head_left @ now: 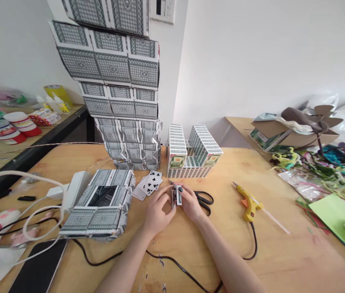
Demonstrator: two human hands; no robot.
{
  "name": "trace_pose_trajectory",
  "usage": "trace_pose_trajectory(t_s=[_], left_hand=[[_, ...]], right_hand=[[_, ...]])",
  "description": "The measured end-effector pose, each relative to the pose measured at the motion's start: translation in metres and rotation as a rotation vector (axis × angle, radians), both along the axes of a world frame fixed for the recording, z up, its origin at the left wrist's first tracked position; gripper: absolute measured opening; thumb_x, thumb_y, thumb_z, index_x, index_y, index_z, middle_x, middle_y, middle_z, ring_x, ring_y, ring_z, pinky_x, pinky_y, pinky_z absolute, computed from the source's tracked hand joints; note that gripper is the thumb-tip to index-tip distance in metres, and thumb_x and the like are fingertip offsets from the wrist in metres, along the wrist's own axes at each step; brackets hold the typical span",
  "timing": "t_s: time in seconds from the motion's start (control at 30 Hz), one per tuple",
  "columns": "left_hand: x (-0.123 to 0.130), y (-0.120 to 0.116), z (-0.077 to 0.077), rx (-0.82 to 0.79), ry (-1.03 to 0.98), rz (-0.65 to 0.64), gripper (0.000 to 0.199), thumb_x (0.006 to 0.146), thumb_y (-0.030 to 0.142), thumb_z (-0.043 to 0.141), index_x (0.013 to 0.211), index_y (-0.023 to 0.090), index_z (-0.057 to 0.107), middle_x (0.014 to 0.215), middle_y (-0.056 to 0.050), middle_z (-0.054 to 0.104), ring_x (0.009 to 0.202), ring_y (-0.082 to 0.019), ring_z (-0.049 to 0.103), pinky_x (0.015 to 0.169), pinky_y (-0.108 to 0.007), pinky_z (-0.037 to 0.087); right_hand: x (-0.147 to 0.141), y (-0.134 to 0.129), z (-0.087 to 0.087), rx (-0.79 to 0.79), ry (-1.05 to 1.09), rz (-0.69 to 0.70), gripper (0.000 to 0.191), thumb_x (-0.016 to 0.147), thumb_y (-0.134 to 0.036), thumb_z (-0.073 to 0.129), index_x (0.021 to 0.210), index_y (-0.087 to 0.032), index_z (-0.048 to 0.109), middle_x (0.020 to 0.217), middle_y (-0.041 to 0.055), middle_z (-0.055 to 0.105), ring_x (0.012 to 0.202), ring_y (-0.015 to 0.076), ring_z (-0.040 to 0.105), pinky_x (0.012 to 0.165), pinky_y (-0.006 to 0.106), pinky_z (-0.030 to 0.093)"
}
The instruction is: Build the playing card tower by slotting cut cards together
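Note:
Near the middle of the wooden table, my left hand (160,211) and my right hand (190,202) hold a small folded playing-card piece (179,195) between their fingertips. Black-handled scissors (205,200) lie just right of my right hand, their blades partly hidden. Loose playing cards (148,184) are fanned out to the left of my left hand. Beyond the hands stand stacked green-and-white card boxes (190,156). A tall tower of patterned cards (123,101) rises at the back left. The flat card-covered structure (99,219) with a rectangular opening lies further left.
A yellow glue gun (251,205) lies on the right, its black cable crossing the front. A white power strip (76,189), cords and a dark phone (40,268) are at left. Yarn (327,160), green paper (337,215) and an open carton (300,134) lie right.

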State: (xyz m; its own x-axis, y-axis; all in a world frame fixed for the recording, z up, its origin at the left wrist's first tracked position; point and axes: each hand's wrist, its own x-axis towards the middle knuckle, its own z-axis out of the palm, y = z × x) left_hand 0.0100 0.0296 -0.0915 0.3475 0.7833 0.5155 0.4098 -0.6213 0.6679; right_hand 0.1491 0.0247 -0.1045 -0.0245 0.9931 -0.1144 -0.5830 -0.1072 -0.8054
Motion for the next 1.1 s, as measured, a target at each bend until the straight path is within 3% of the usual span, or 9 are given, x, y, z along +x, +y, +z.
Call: trace_pose_trajectory(t_s=[0.07,0.17,0.3,0.4,0.77,0.97,1.1], left_hand=[[0.000,-0.001,0.000,-0.003,0.037,-0.062,0.007,0.069,0.013,0.054,0.067,0.019,0.050,0.118,-0.006,0.053,0.112,-0.021,0.047,0.093,-0.039,0.041],[0.000,0.000,-0.005,-0.021,0.029,-0.038,0.011,0.068,0.014,0.056,0.076,0.020,0.051,0.114,-0.007,0.054,0.111,-0.022,0.047,0.091,-0.041,0.041],[0.000,0.002,-0.013,-0.086,-0.025,0.086,0.044,0.066,0.017,0.061,0.107,0.020,0.045,0.111,-0.009,0.056,0.106,-0.023,0.052,0.087,-0.040,0.044],[-0.001,0.004,-0.015,-0.108,0.009,0.081,0.056,0.068,0.015,0.060,0.119,0.023,0.039,0.117,-0.008,0.053,0.110,-0.022,0.049,0.091,-0.040,0.042],[-0.003,0.006,-0.016,-0.043,0.039,0.016,0.057,0.067,0.015,0.061,0.119,0.026,0.042,0.118,-0.007,0.053,0.112,-0.024,0.047,0.093,-0.044,0.040],[-0.002,0.007,-0.017,-0.060,0.056,0.027,0.057,0.066,0.014,0.063,0.118,0.026,0.043,0.117,-0.006,0.053,0.111,-0.024,0.047,0.093,-0.045,0.040],[-0.001,0.006,-0.016,-0.051,0.036,0.047,0.055,0.066,0.015,0.062,0.117,0.026,0.045,0.114,-0.007,0.055,0.109,-0.025,0.049,0.091,-0.045,0.041]], right_hand=[[0.000,0.000,-0.001,-0.014,-0.021,-0.006,0.033,0.066,-0.037,0.067,0.092,-0.019,0.061,0.075,0.0018,0.060,0.057,0.0132,0.052,0.054,0.026,0.043],[0.000,0.001,-0.002,-0.012,-0.055,-0.045,0.033,0.063,-0.035,0.070,0.090,-0.019,0.061,0.080,0.0022,0.060,0.060,0.0132,0.052,0.056,0.025,0.042],[0.000,0.001,-0.002,-0.015,-0.066,-0.039,0.034,0.062,-0.034,0.070,0.091,-0.018,0.061,0.077,0.0020,0.060,0.059,0.0126,0.051,0.055,0.025,0.042],[0.000,0.000,-0.002,-0.013,-0.072,-0.026,0.034,0.064,-0.033,0.069,0.093,-0.017,0.061,0.077,0.0022,0.060,0.060,0.0126,0.052,0.056,0.025,0.042],[-0.003,-0.002,-0.003,0.030,-0.286,-0.120,0.031,0.067,-0.034,0.067,0.093,-0.019,0.061,0.081,0.0019,0.062,0.065,0.0144,0.053,0.054,0.023,0.040],[-0.002,0.000,-0.003,0.041,-0.334,-0.103,0.033,0.066,-0.034,0.067,0.095,-0.019,0.061,0.085,0.0026,0.062,0.074,0.0167,0.055,0.068,0.028,0.044],[0.000,0.001,-0.003,0.041,-0.336,-0.057,0.036,0.066,-0.035,0.068,0.097,-0.019,0.061,0.086,0.0032,0.063,0.077,0.0177,0.056,0.070,0.030,0.044]])
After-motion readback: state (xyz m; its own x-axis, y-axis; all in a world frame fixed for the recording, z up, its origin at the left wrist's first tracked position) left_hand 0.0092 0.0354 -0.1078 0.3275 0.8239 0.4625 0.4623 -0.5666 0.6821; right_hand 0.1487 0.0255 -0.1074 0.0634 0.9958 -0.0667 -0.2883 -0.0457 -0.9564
